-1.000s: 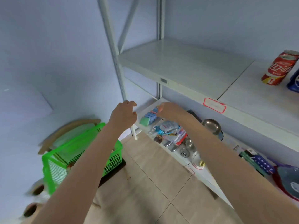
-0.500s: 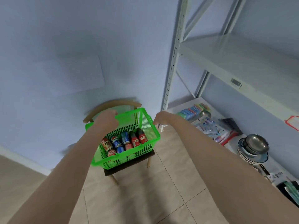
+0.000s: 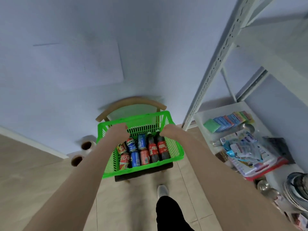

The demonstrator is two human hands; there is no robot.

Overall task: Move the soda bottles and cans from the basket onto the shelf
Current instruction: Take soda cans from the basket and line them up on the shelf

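A green plastic basket (image 3: 143,170) stands on a dark-seated chair. In it lie several red and blue soda cans (image 3: 135,158) and two cola bottles (image 3: 157,150) with red labels, caps pointing away from me. My left hand (image 3: 119,132) reaches into the basket's far left part, above the cans. Over the bottle caps, my right hand (image 3: 168,131) is at the far right. Both hands show only their backs, and their fingers are hidden. The white metal shelf (image 3: 283,52) rises at the right.
The chair's curved wooden back (image 3: 131,101) stands against the wall. Two paper rolls (image 3: 86,145) lie on the floor at the left. The bottom shelf board holds sponges (image 3: 228,120), packets (image 3: 245,150) and stacked bowls (image 3: 296,189). My foot (image 3: 162,190) is just before the chair.
My view swung left from the shelf to the basket and closer to it. Both hands came from the shelf side down over the basket's contents.
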